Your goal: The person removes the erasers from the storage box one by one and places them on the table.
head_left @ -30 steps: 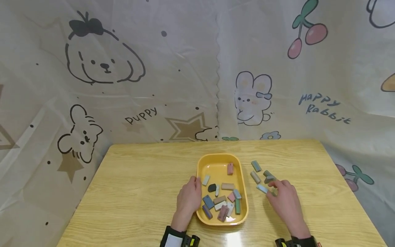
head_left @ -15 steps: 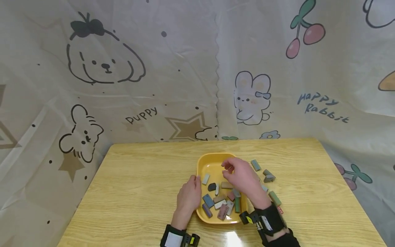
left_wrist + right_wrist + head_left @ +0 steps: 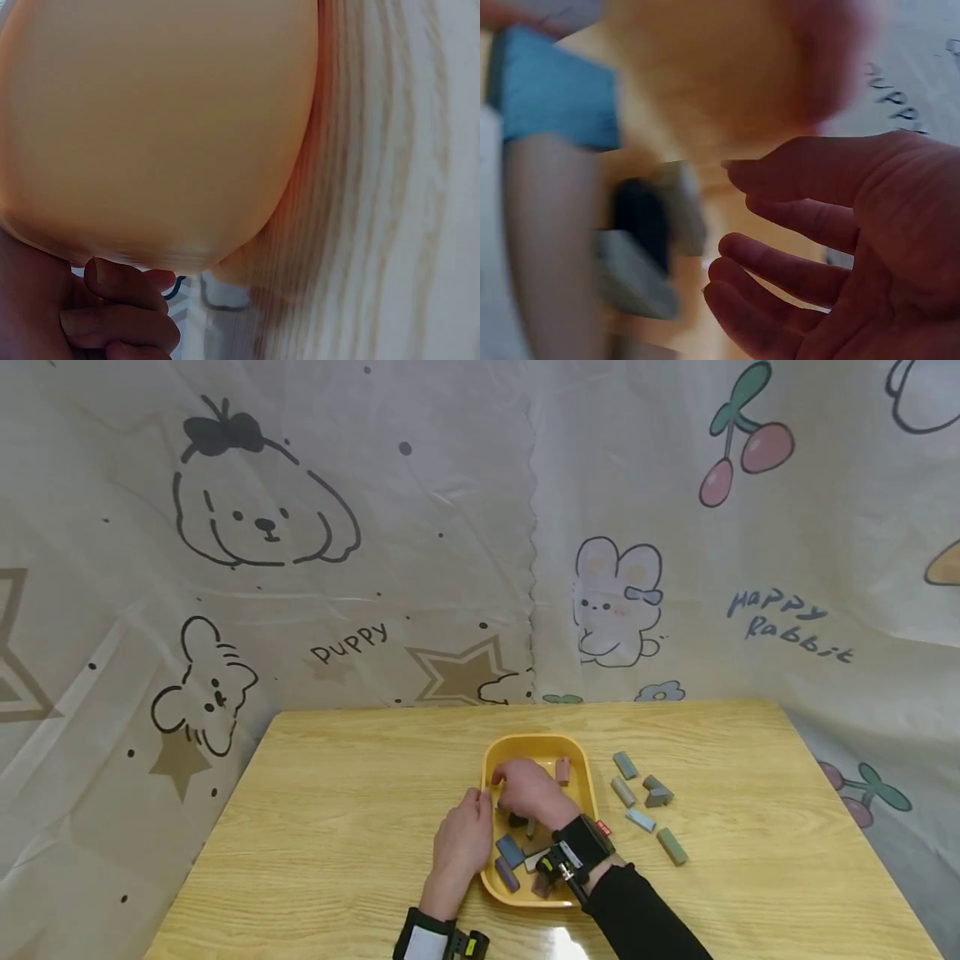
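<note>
A yellow tray (image 3: 536, 745) stands on the wooden table, with several small coloured blocks inside. My left hand (image 3: 462, 832) grips its left rim; in the left wrist view, curled fingers (image 3: 124, 289) lie right at the tray's edge. Inside the tray, my right hand (image 3: 528, 787) reaches across to the left wall, hiding part of the contents. Its fingers are loosely bent in the right wrist view, with nothing seen between thumb and fingertips. A black piece (image 3: 639, 221) and pale blocks lie near these fingers. A pink block (image 3: 562, 771) lies beyond the right hand, a blue block (image 3: 511, 851) nearer.
Right of the tray, several blocks lie loose on the table (image 3: 360, 827), among them a green block (image 3: 672, 846), a light blue block (image 3: 641, 819) and a beige block (image 3: 622, 791). A patterned cloth (image 3: 450, 527) hangs behind the table.
My right hand has moved left from the loose blocks, over the tray, to its left side. A green block it partly covered now shows fully. The left hand stays at the rim.
</note>
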`<state>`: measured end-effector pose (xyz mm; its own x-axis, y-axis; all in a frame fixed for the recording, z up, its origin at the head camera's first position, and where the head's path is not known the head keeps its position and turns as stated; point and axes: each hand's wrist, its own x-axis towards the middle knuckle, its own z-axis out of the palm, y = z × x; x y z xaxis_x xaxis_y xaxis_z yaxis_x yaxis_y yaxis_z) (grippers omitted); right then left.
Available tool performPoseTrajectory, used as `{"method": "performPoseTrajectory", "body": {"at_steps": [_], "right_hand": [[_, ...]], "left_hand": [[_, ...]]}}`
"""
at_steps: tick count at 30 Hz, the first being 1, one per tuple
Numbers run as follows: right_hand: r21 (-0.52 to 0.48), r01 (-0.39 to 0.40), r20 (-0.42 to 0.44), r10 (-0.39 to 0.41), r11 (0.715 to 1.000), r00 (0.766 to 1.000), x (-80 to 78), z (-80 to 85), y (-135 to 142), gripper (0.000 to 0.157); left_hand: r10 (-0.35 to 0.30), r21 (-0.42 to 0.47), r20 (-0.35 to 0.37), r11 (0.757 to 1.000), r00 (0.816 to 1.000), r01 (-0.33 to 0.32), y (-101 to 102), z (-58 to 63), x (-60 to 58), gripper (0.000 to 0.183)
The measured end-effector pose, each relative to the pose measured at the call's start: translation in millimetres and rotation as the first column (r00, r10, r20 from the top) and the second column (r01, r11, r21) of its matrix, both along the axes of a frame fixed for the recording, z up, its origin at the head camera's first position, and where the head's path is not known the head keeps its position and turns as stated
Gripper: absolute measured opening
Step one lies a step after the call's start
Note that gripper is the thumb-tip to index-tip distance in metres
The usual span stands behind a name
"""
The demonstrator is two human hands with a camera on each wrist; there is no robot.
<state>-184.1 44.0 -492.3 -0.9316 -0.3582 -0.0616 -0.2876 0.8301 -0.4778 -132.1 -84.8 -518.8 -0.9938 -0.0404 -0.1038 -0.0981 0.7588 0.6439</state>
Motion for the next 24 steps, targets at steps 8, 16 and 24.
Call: {"method": "performPoseTrajectory", "body": {"at_steps": [8,16,24], "right_hand": [[0.013,0.033,-0.022,-0.033,0.999,0.999,-2.6,-17.1,-0.1,0.012],[-0.147,0.172,-0.032,-0.178,0.974,0.983,0.9,17.7,40.1,0.017],[-0.278,0.394,-0.143,-0.443,0.876,0.885,44.3,25.5,132.1,0.032]], "left_hand": [[0.001,-0.014,-0.004,1.0,1.0,-0.002,0.5,-2.2,0.7,0.039],[-0.001,-0.011,-0.005,1.0,1.0,0.001,-0.6,-3.9,0.0,0.042],[0.004,0.016,0.004,1.0,1.0,-0.004,-0.3,-4.1,-0.2,0.044]]}}
